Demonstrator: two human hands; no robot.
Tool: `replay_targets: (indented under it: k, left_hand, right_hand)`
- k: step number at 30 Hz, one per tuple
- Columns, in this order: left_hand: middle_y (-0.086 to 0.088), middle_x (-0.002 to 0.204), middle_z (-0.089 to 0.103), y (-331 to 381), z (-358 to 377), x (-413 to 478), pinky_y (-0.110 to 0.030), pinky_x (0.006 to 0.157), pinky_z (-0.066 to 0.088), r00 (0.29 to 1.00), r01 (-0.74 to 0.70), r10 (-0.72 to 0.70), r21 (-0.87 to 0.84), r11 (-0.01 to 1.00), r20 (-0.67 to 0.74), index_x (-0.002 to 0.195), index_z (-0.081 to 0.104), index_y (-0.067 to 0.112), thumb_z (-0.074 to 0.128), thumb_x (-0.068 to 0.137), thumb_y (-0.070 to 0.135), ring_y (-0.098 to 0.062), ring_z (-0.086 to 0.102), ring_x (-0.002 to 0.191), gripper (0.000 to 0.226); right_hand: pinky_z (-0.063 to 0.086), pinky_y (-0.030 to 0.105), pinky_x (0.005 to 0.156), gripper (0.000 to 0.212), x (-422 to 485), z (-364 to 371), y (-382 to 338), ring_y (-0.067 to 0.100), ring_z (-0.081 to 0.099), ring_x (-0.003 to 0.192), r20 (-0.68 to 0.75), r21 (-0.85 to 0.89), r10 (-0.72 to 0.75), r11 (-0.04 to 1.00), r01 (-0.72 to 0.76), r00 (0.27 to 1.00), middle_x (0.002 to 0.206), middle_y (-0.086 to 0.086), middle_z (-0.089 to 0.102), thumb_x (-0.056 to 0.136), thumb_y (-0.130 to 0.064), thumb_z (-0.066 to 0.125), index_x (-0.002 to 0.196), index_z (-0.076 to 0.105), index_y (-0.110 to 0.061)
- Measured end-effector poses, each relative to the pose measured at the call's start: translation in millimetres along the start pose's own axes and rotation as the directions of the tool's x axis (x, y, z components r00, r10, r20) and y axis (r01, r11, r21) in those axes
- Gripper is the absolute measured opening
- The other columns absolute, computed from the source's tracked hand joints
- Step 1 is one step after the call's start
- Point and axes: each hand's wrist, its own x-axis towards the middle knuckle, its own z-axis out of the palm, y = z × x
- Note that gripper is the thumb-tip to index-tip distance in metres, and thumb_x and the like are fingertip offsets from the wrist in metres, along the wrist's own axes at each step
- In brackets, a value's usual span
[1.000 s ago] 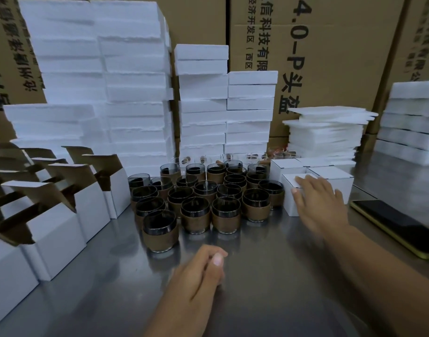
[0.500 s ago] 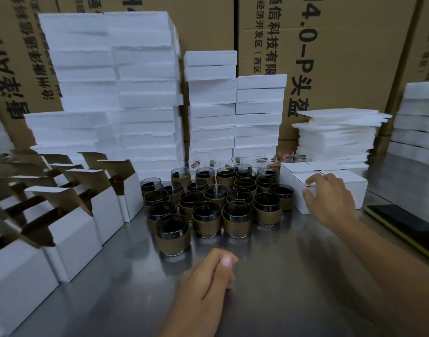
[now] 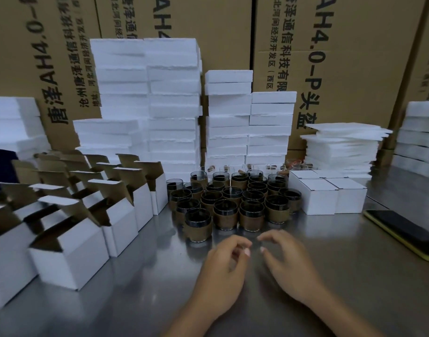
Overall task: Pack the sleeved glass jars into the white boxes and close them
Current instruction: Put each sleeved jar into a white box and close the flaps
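The sleeved glass jars (image 3: 230,200) stand upright in a tight cluster on the steel counter (image 3: 135,300), and everything else is best placed from that cluster. Both hands hang just in front of it, the left hand (image 3: 223,271) and the right hand (image 3: 289,266) close together, fingers loosely curled and holding nothing. The nearest jar (image 3: 198,224) stands slightly forward of the cluster, just beyond the left hand. These jars are probably light but breakable, with a smooth, slippery dark rim. The brown sleeve round the lower body looks like the surest place to take hold, with fingers wrapped round it rather than pinching the bare glass. I count roughly twenty sleeved jars, though those at the back hide one another, so the figure is not exact. A few unsleeved clear jars show behind the cluster. To its left stand the open white boxes (image 3: 70,261), flaps up, more than ten in overlapping rows. To its right sit four closed white boxes (image 3: 320,198), the nearest touching or almost touching the jars. Farther right of the cluster lies one dark phone (image 3: 403,229). Behind the cluster rise stacks of white foam blocks (image 3: 172,105) against printed cardboard cartons (image 3: 354,45).
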Motion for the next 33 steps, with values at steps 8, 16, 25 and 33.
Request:
replay_targets:
  k: [8, 16, 25, 33]
  left_hand:
    - [0.014, 0.089, 0.061, 15.5, -33.2, -15.1, -0.006, 0.072, 0.041, 0.967, 0.045, -0.078, -0.141, 0.989, -0.242, 0.091, 0.061, 0.033, 0.056, 0.091, 0.016, 0.006, 0.055, 0.086, 0.019]
    - [0.014, 0.108, 0.050, 3.1, -154.8, -50.5, -0.012, 0.083, 0.037, 0.796, 0.127, 0.083, 0.300, 0.945, -0.600, 0.104, 0.054, 0.031, 0.061, 0.088, 0.015, 0.003, 0.047, 0.103, 0.024]
    - [-0.011, 0.130, 0.052, -37.9, -215.2, -74.9, -0.047, 0.099, 0.039, 0.823, 0.488, -0.212, 0.464, 0.739, -0.527, 0.131, 0.046, 0.015, 0.070, 0.082, 0.027, -0.029, 0.041, 0.125, 0.056]
    - [-0.005, 0.112, 0.060, -43.7, -209.8, -69.2, -0.033, 0.087, 0.038, 0.898, 0.394, -0.108, 0.668, 0.631, -0.427, 0.103, 0.065, 0.016, 0.067, 0.083, 0.037, -0.022, 0.047, 0.106, 0.030]
  right_hand:
    - [0.038, 0.005, 0.065, 0.031, -7.7, -5.5, 5.9, 0.000, 0.054, 0.079, -0.024, 0.011, 0.089, 0.996, -0.089, 0.996, 0.083, -0.008, 0.061, 0.085, -0.005, 0.063, 0.073, 0.056, -0.033]
    - [0.042, 0.025, 0.073, 0.025, -4.1, -3.8, 11.5, 0.010, 0.060, 0.082, 0.037, 0.038, 0.134, 0.990, -0.135, 0.990, 0.082, -0.007, 0.065, 0.086, -0.006, 0.063, 0.074, 0.060, -0.029]
    - [0.041, 0.026, 0.072, 0.028, -5.2, -1.2, 12.8, 0.006, 0.060, 0.080, 0.033, 0.058, 0.132, 0.989, -0.133, 0.991, 0.078, -0.013, 0.065, 0.085, -0.005, 0.064, 0.072, 0.060, -0.029]
    - [0.040, 0.027, 0.073, 0.025, -6.9, -1.9, 11.5, 0.006, 0.059, 0.079, 0.058, 0.074, 0.149, 0.985, -0.153, 0.987, 0.079, -0.011, 0.065, 0.086, -0.006, 0.062, 0.072, 0.061, -0.026]
